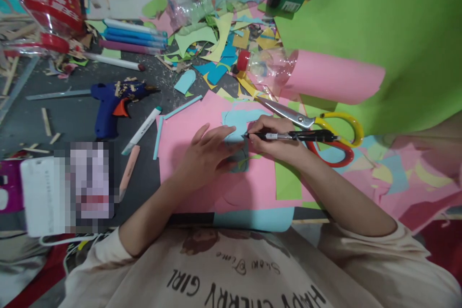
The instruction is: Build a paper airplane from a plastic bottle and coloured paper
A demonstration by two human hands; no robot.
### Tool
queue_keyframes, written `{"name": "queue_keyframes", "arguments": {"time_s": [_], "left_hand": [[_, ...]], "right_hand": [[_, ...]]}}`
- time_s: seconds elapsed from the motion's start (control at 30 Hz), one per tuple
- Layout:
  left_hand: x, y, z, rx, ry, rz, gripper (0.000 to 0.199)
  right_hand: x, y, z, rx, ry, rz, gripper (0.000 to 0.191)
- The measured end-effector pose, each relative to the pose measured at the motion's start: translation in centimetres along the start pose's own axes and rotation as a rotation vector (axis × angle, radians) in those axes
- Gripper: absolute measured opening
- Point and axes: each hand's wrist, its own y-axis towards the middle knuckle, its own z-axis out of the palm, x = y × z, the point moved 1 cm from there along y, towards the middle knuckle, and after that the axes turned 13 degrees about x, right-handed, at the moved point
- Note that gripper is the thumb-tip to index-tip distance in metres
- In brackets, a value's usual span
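Note:
My right hand (272, 137) grips a black pen (296, 135), its tip touching a light blue piece of paper (236, 118). Fingers spread, my left hand (207, 154) lies flat over the lower left of that blue piece. Both rest above a large pink sheet (191, 120). A curved line shows on the blue paper; part of the paper is hidden by my left fingers. Just beyond my right hand are scissors (303, 119) with one yellow and one red handle loop. A green paper piece (288, 180) lies beneath my right forearm.
A blue glue gun (106, 106) and markers (142, 130) lie at left. Paper scraps (197, 41) cover the back. A clear bottle with a red cap (270, 67) is wrapped in pink paper (339, 77). A large green sheet (390, 24) fills the right rear. Another person's arm (426, 144) reaches in at right.

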Motion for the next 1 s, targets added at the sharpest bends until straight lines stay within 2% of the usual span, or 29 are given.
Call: {"name": "queue_keyframes", "arguments": {"time_s": [0.2,0.37,0.53,0.6,0.73,0.87,1.0], "left_hand": [[0.05,0.02,0.01,-0.021,-0.007,0.013,0.034],[0.11,0.10,0.06,-0.021,-0.006,0.021,0.036],[0.02,0.03,-0.12,-0.024,-0.008,0.015,0.035],[0.00,0.01,-0.11,-0.040,0.001,0.026,0.035],[0.02,0.05,-0.04,0.001,-0.011,-0.010,0.037],[-0.07,0.04,-0.16,-0.009,-0.006,0.003,0.037],[-0.03,0.00,-0.12,-0.003,-0.005,-0.001,0.038]], "right_hand": [[0.52,0.10,-0.14,-0.056,-0.027,0.048,0.010],[0.52,0.08,-0.13,-0.015,-0.005,0.021,0.013],[0.50,-0.02,-0.25,-0.089,-0.007,0.049,0.011],[0.51,-0.02,-0.22,-0.090,-0.008,0.061,0.011],[0.61,0.08,-0.04,-0.078,-0.016,0.074,0.012],[0.84,0.14,-0.10,-0.164,-0.018,0.112,0.012],[0.95,0.14,-0.23,-0.155,-0.014,0.114,0.015]]}}
